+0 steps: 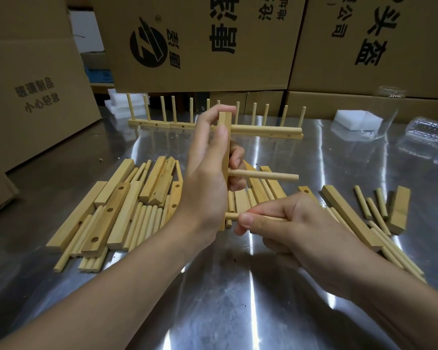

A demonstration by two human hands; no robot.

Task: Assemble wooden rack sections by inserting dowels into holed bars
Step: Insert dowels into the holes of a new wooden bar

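Here, left hand [208,173] fingers clamped on upright holed bar [225,122], right hand [296,231] fingers pinching dowel [231,216] at its lower end

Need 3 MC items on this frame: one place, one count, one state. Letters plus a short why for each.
1. Where do the finished rack sections stand?
A. on the far part of the table, before the cartons
B. at the table's near edge
C. on top of a carton

2. How many dowels stick out of the held bar untouched by the right hand?
A. one
B. two
C. four

3. What is the right hand doing?
A. lying flat on the table
B. pinching a dowel at the bar's lower end
C. gripping a bottle

Key:
1 A: they stand upright behind the loose pile.
2 B: the upper dowel and the middle dowel point right.
3 B: thumb and fingers close on the dowel beside the bar, which the left hand grips.
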